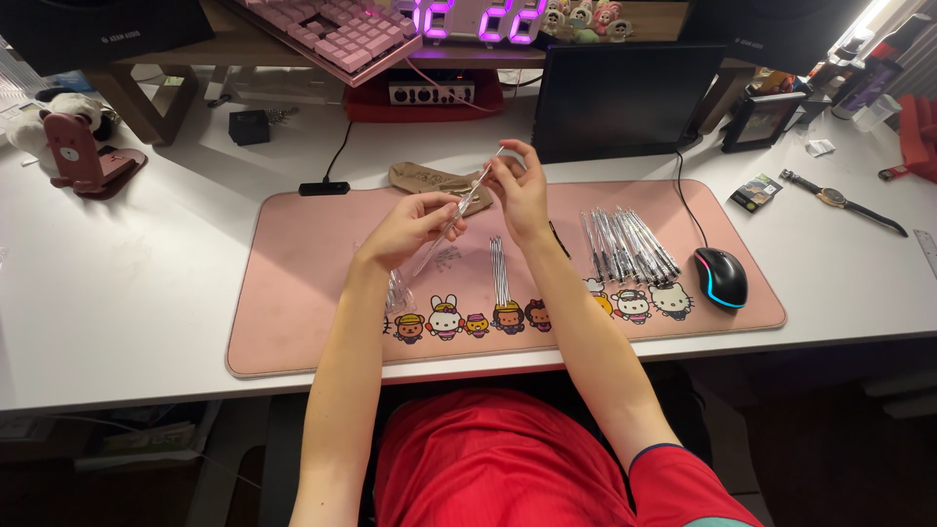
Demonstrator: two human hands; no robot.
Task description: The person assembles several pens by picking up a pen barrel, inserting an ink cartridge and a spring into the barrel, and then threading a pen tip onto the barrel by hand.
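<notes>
Centrally, above pink desk mat [293,293]: left hand [410,229] and right hand [517,185] both pinched shut on clear pen barrel [467,200] — liable to slip if fingertips loosen — beside pen row [630,244].

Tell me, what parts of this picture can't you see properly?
All in the head view:
- The clear pen: its ends are covered by the left hand and right hand.
- The pink keyboard: cut off by the top edge.
- The glowing clock: its top is cut off too.
- The small bundle of refills: too thin to count.
- The brown pouch: partly behind the hands.
</notes>
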